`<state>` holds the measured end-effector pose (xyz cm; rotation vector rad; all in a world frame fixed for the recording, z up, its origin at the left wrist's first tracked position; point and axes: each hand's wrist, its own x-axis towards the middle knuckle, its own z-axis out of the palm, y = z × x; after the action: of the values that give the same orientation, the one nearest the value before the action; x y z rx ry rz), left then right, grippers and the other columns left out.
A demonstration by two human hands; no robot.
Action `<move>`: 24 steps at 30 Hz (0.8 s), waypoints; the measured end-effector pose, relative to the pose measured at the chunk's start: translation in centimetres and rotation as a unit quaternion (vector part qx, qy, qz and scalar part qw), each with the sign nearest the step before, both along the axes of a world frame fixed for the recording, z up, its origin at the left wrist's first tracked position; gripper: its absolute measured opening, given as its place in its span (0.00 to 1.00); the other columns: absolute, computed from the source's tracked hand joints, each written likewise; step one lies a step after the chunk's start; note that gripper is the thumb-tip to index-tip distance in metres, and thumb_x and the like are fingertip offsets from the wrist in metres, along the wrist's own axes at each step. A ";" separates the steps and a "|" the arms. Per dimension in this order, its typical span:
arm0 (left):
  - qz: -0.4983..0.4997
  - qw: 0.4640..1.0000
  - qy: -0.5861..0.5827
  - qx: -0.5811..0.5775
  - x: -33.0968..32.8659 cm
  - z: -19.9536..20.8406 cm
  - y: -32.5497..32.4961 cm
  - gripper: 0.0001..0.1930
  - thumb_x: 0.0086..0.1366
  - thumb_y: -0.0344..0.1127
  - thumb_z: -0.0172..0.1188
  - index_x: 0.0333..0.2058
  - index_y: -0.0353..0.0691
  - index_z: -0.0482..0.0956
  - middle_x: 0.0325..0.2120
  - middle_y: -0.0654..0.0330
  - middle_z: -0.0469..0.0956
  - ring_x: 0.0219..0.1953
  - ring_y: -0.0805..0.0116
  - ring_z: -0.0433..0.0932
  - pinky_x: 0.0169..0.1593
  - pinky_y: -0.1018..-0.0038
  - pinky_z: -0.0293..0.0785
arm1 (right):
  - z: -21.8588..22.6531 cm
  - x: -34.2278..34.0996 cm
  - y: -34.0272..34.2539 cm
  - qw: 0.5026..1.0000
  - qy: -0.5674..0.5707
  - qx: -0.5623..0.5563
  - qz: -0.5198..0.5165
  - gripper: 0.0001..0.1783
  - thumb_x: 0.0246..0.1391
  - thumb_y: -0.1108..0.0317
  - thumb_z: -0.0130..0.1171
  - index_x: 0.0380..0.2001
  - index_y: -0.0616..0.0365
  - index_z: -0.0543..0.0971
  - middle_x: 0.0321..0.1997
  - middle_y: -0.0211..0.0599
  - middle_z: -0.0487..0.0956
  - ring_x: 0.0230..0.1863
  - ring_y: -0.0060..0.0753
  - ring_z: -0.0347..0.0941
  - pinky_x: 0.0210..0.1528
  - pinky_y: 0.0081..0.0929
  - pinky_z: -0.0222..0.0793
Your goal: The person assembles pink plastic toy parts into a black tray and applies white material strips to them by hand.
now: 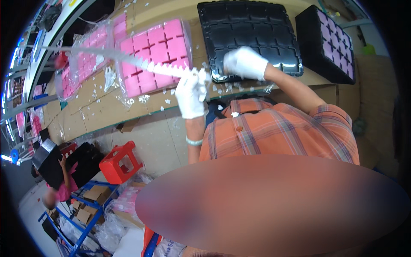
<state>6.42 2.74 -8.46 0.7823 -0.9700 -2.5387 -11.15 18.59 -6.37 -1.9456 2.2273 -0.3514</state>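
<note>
My left hand [191, 95], in a white glove, is closed around one end of a long white notched strip [128, 59]. The strip stretches away to the left, above the pink foam blocks, and its far end is blurred. My right hand [246, 64], gloved in white too, is over the near edge of a black moulded tray [250, 32] with a grid of raised pads. Motion smears its fingers, so I cannot see whether anything is in them. Small white scraps [218, 88] lie along the table near both hands.
Plastic-wrapped pink foam blocks [156, 55] lie on the cardboard-covered table [98, 115] at left, beside a loose white glove [110, 78]. A black box with lilac foam [336, 45] stands at right. A red stool [121, 162] and a blue rack [92, 214] are lower left; another person [64, 190] handles a black box.
</note>
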 end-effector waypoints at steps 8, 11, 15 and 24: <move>-0.007 0.993 -0.056 -0.108 -4.4 1.8 4.9 0.12 0.64 0.27 0.57 0.45 0.31 0.74 0.24 0.56 0.79 0.17 0.73 0.76 0.15 0.84 0.63 | 3.1 1.0 1.4 0.841 -0.464 -0.146 -0.237 0.15 0.57 0.61 0.59 0.42 0.60 0.79 0.36 0.34 0.79 0.34 0.21 0.72 0.38 0.21 0.70; -0.023 0.982 -0.063 -0.178 -5.0 2.2 6.6 0.10 0.65 0.31 0.57 0.42 0.32 0.74 0.24 0.56 0.77 0.16 0.73 0.72 0.15 0.83 0.62 | 3.7 1.1 3.0 0.847 -0.434 -0.160 -0.262 0.05 0.56 0.72 0.57 0.35 0.60 0.75 0.31 0.28 0.75 0.36 0.18 0.70 0.42 0.20 0.68; -0.152 0.982 0.105 0.040 -5.4 0.9 5.5 0.07 0.65 0.33 0.57 0.38 0.36 0.73 0.24 0.61 0.74 0.15 0.79 0.64 0.16 0.84 0.55 | 5.5 1.3 6.9 0.849 -0.459 -0.157 -0.208 0.04 0.52 0.76 0.57 0.32 0.62 0.74 0.31 0.30 0.75 0.35 0.20 0.71 0.41 0.21 0.68; -0.227 0.974 -0.017 0.006 -7.4 -0.2 14.2 0.05 0.61 0.29 0.61 0.34 0.34 0.77 0.22 0.61 0.77 0.18 0.77 0.72 0.20 0.82 0.65 | 5.5 1.9 17.2 0.830 -0.420 -0.171 -0.325 0.07 0.53 0.70 0.59 0.32 0.61 0.72 0.34 0.32 0.71 0.40 0.25 0.71 0.46 0.25 0.67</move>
<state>-0.95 16.95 -8.63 0.6672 -1.2700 -2.9214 -9.25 35.82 -0.87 -0.7215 2.1322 -1.4428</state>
